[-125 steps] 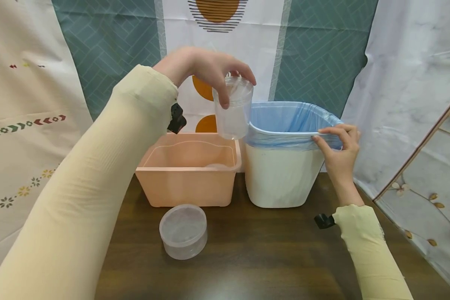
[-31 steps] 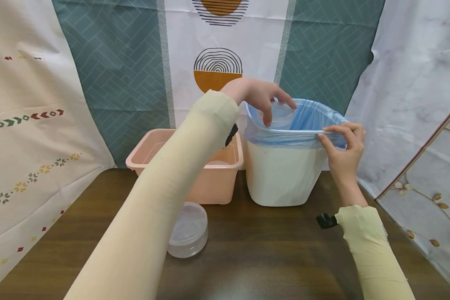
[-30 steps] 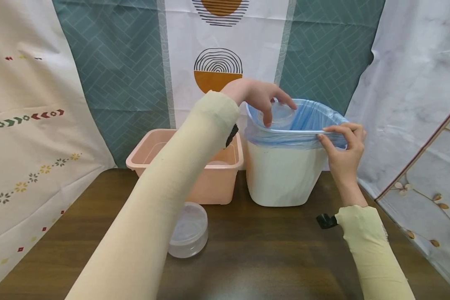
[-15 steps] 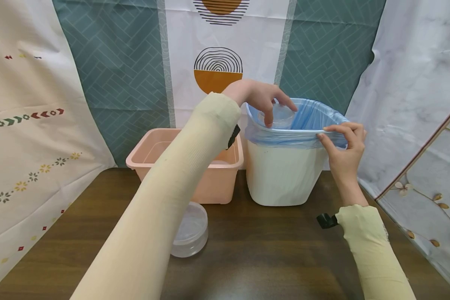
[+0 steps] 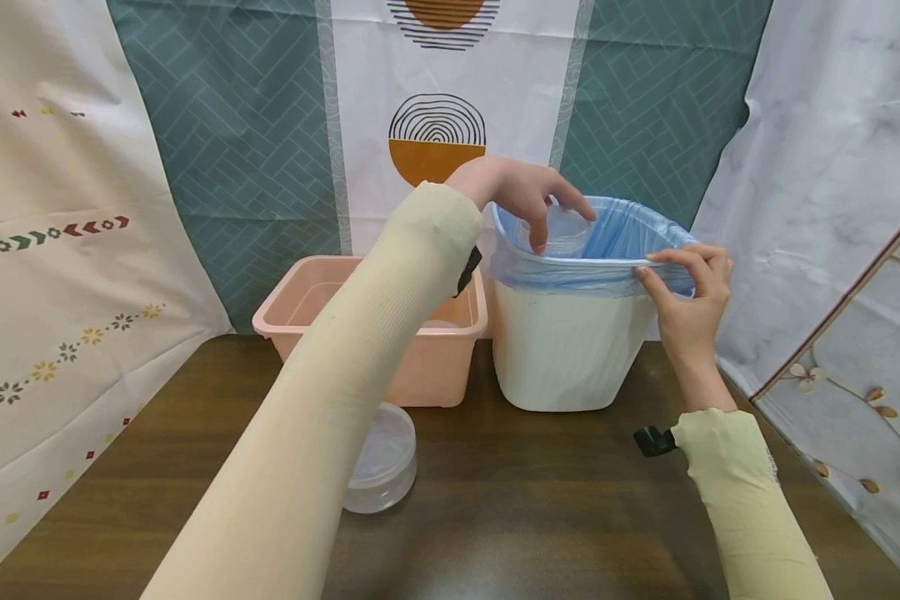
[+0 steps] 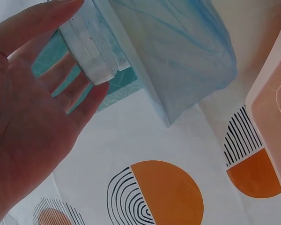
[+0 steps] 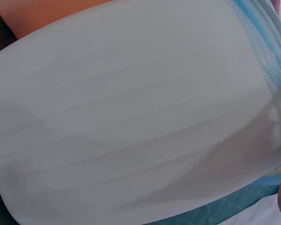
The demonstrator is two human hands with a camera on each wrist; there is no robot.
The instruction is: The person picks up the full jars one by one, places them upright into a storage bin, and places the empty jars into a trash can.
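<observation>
My left hand (image 5: 521,196) grips a clear plastic container (image 5: 566,232) by its upper rim, thumb on the near side and fingers on the far side. The container sits low in the mouth of a white trash bin (image 5: 570,350), its lower part hidden by the rim. In the left wrist view the clear container (image 6: 91,49) lies between thumb and fingers, beside the blue bag's edge. My right hand (image 5: 690,287) pinches the bin's front right rim, over the blue trash bag (image 5: 630,229) that lines it. The right wrist view is mostly the bin's white wall (image 7: 131,108).
A peach plastic tub (image 5: 435,367) stands left of the bin, partly behind my left sleeve, with something pale inside. In front of it, a round clear container (image 5: 384,467) stands on the dark wooden table (image 5: 532,500). Patterned cloths (image 5: 255,142) hang behind and at both sides.
Since the oldest frame, my left hand has carried the clear container right and down from above the tub into the bin's mouth. Over the last second both hands stay almost still.
</observation>
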